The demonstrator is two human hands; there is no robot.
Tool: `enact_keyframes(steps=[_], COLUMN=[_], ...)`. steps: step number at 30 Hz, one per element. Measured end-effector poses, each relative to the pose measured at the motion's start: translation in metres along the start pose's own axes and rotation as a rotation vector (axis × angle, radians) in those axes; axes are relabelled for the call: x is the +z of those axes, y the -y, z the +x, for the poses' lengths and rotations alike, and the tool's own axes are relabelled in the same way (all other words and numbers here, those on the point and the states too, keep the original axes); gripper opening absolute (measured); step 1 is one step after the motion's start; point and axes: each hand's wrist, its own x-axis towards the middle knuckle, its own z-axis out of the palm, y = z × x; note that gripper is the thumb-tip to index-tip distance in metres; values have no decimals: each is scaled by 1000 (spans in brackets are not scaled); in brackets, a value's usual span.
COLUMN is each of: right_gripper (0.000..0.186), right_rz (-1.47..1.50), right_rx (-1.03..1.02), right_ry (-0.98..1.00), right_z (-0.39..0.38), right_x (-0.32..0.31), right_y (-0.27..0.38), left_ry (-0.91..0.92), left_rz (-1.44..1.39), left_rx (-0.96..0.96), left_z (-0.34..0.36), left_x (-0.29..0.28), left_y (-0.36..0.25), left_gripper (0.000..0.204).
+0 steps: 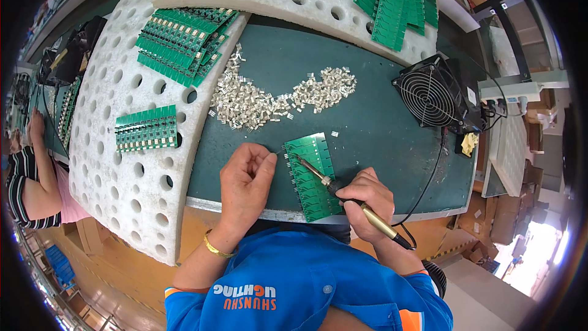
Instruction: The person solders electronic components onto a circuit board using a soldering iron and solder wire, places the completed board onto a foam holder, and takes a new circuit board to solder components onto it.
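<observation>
My right hand [369, 201] is wrapped round a soldering iron [378, 220] with a gold and black handle. Its metal tip rests near the upper left of a green circuit board [313, 193], which lies on the dark green table. White connectors with pins line the board's left edge. Thumb and forefinger of my left hand [250, 175] are pinched together just left of the board. A thin strand, which looks like solder wire [280, 152], shows faintly at those fingertips. One loose white connector [334, 133] lies beyond the board's upper right corner.
A heap of small white connectors [245, 101] spreads across the table [275, 49]. White perforated foam sheets [101, 129] at left and back carry stacked circuit boards [184, 43]. A black fan [432, 95] stands at right, near the iron's cable [429, 190]. Another person's arm [43, 178] shows far left.
</observation>
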Motion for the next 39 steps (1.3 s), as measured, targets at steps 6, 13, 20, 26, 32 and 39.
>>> enact_keyframes(steps=[6,13,20,26,32,39], right_gripper=[19,42,49,42,37,40], right_rz=[-12,-349,-516,-237,-124,8], right_rx=[13,-41,6,92,4,-67], right_ry=[-25,-7,8,-145,-251,-279], right_z=[-5,-1,-4,-4,6,17], right_x=[3,23,28,34,31,30], right_y=[-5,-10,-8,-7,-2,10], left_ry=[-19,17,37,59,-23,112], left_rz=[-52,160,241,214,-36,-447], left_rx=[-8,-37,-75,-49,18,-141], left_z=[2,5,9,12,11,-5], left_x=[1,2,3,2,-3,-15], left_y=[-2,-5,-18,-6,-3,-40], left_gripper=[9,6,18,19,19,19])
